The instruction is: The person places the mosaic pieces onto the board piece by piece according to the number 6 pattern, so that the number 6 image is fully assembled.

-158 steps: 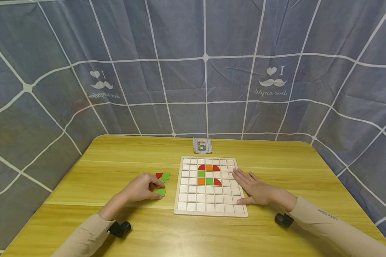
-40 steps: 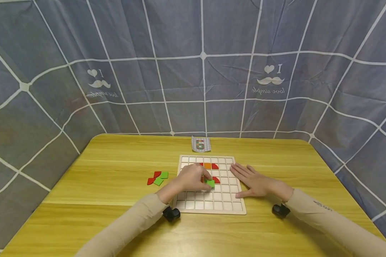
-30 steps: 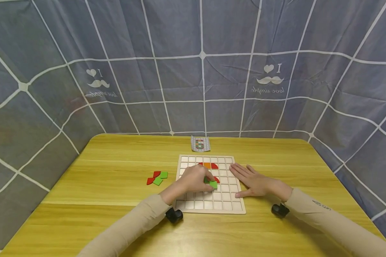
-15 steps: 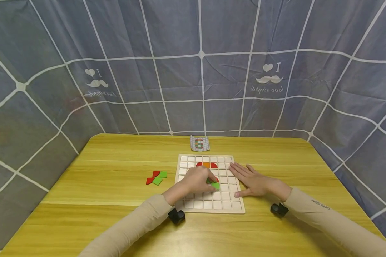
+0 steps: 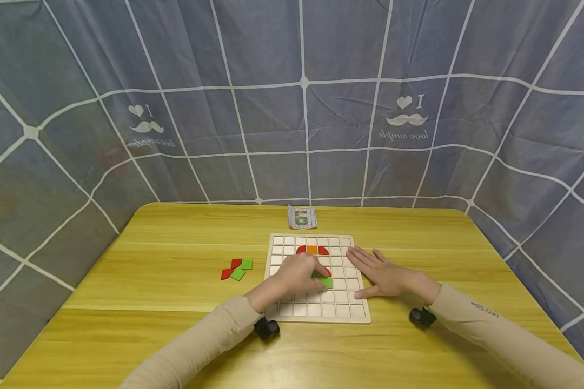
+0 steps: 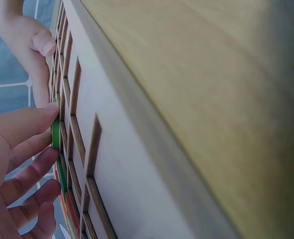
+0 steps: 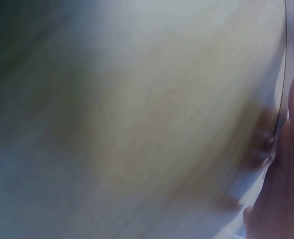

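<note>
My left hand (image 5: pixel 297 273) is over the middle of the wooden grid board (image 5: pixel 343 310) and pinches a green square tile (image 5: pixel 327 282) between thumb and finger. In the left wrist view this green tile (image 6: pixel 56 132) stands at the board's surface, with its thumb and fingertips on either side. My right hand (image 5: pixel 380 275) rests with straight fingers on the board's right edge. Two red quarter-round tiles (image 5: pixel 323 250) flank an orange square tile (image 5: pixel 312 249) in an upper row. Another red quarter-round tile (image 5: pixel 328 272) shows just behind the pinched one. My left hand hides other set tiles.
Left of the board lies a loose cluster of two red tiles (image 5: pixel 227 274) and two green tiles (image 5: pixel 246 264). Behind the board lies a small printed pattern card (image 5: pixel 302 217). A grey checked curtain (image 5: pixel 272 124) surrounds the yellow wooden table (image 5: pixel 175 237).
My left hand has gone from the loose tiles to the board, bringing a green tile. Lately it shifted slightly right and toward me, then nearly stopped. My right hand has stayed on the board's edge.
</note>
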`<state>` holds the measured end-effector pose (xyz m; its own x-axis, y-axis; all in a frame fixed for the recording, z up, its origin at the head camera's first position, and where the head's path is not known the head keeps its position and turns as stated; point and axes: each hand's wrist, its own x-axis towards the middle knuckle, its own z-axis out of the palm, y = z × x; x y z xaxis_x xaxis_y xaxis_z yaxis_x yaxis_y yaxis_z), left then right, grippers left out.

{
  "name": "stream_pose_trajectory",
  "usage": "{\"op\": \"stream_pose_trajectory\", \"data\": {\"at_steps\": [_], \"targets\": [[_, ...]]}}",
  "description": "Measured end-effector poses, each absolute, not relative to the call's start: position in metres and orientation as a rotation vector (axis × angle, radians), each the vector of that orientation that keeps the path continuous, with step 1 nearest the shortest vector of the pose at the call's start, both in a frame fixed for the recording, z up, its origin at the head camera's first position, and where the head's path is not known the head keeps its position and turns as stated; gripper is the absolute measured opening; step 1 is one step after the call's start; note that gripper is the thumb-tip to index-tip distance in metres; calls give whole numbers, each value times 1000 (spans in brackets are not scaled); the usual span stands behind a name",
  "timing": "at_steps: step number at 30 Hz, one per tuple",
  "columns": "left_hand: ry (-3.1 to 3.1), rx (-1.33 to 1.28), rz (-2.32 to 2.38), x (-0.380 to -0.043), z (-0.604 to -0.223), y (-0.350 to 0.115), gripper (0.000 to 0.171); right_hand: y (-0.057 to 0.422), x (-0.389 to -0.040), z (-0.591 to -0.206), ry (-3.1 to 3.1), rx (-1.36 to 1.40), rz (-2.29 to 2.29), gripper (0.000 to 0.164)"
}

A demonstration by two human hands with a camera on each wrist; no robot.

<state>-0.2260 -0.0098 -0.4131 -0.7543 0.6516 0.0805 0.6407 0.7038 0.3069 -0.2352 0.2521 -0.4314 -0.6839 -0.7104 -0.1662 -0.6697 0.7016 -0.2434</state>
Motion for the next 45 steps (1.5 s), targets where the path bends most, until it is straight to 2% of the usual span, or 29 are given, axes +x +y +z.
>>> {"op": "stream_pose_trajectory", "data": {"at_steps": [45], "targets": [[2898, 1078, 607, -218, -415, -17, 16, 249, -235, -434, 2640, -1043, -251, 98]]}}
